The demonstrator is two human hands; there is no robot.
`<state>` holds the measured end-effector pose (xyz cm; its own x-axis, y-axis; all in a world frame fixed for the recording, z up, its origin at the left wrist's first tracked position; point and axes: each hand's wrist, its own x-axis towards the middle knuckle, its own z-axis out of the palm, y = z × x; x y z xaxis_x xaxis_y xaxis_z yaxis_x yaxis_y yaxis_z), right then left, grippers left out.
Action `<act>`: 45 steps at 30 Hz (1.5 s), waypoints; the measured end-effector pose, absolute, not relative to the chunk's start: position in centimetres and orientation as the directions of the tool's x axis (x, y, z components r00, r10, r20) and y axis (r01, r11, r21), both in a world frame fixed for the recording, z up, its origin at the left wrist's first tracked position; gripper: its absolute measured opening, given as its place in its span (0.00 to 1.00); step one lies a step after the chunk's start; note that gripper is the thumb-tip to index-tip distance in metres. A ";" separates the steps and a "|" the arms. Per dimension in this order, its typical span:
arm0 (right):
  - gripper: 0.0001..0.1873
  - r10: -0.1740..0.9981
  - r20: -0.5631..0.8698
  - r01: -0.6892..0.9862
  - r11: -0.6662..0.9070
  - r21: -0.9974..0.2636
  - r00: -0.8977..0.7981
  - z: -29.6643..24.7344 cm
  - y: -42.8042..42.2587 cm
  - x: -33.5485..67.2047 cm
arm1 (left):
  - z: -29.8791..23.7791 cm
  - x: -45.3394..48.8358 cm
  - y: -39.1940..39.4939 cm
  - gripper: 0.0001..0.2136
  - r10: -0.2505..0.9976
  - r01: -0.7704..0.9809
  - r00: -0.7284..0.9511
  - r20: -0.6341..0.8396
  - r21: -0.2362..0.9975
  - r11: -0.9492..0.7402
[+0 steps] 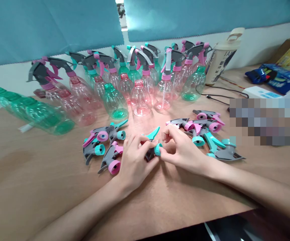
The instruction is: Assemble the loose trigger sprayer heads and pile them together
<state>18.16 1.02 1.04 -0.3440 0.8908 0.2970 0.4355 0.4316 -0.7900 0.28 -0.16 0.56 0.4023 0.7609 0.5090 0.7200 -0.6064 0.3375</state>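
Observation:
My left hand (134, 159) is wrapped round a grey spray head (152, 147) with a teal trigger and teal cap, held just above the brown table (46, 180). My right hand (181, 149) pinches the teal cap end of the same spray head with thumb and fingertips. A small pile of loose spray heads (104, 147) with pink and teal parts lies left of my hands. A second pile of spray heads (207, 134) lies to the right.
Several pink and green plastic bottles (139, 97), some with spray heads fitted, stand at the back of the table. Green bottles (34, 112) lie on their sides at far left. A beige jug (222, 57), black cables (215, 97) and blue packets (278, 78) are at right.

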 end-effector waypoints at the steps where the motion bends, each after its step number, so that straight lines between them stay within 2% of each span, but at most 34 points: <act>1: 0.12 0.865 0.355 0.450 0.491 -0.746 -0.354 1.0 1.0 18.2 | 0.6 0.3 -0.1 0.07 0.768 0.716 0.392 0.506 0.356 -0.600; 3: 0.10 0.826 0.411 0.462 0.559 -0.689 -0.387 1.0 1.2 18.4 | 0.6 0.2 0.0 0.08 0.783 0.704 0.376 0.495 0.397 -0.589; 7: 0.07 0.792 0.422 0.441 0.601 -0.667 -0.442 0.8 1.6 18.7 | 0.7 0.1 0.1 0.08 0.810 0.676 0.344 0.475 0.473 -0.565; 14: 0.10 0.820 0.423 0.364 0.556 -0.747 -0.385 0.5 1.9 18.8 | 0.9 0.0 0.0 0.08 0.827 0.622 0.331 0.454 0.555 -0.553; 20: 0.07 0.676 0.557 0.283 0.722 -0.631 -0.483 0.1 2.6 19.3 | 0.7 -0.1 0.0 0.08 0.832 0.592 0.322 0.452 0.589 -0.550; 27: 0.04 0.568 0.651 0.218 0.812 -0.541 -0.503 -0.1 3.5 19.6 | 0.8 -0.2 0.2 0.10 0.864 0.589 0.312 0.395 0.634 -0.502; 30: 0.06 0.539 0.625 0.250 0.833 -0.493 -0.565 0.7 3.7 20.1 | 0.9 -0.2 0.2 0.10 0.861 0.574 0.320 0.396 0.642 -0.509; 34: 0.10 0.533 0.495 0.294 0.826 -0.481 -0.687 1.7 3.7 20.8 | 0.9 -0.2 0.0 0.10 0.850 0.578 0.352 0.392 0.623 -0.527; 40: 0.07 0.549 0.425 0.273 0.787 -0.553 -0.720 1.9 3.6 21.1 | 1.0 -0.2 -0.2 0.11 0.809 0.591 0.423 0.407 0.553 -0.587; 45: 0.07 0.580 0.393 0.268 0.744 -0.612 -0.713 2.9 3.5 21.7 | 1.0 -0.1 -0.3 0.11 0.801 0.571 0.448 0.398 0.562 -0.598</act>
<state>21.72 3.50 2.94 -0.7135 0.5798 0.3935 0.2677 0.7445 -0.6116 -0.09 -0.31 0.99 0.4475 0.8009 0.3978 0.5710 -0.5983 0.5621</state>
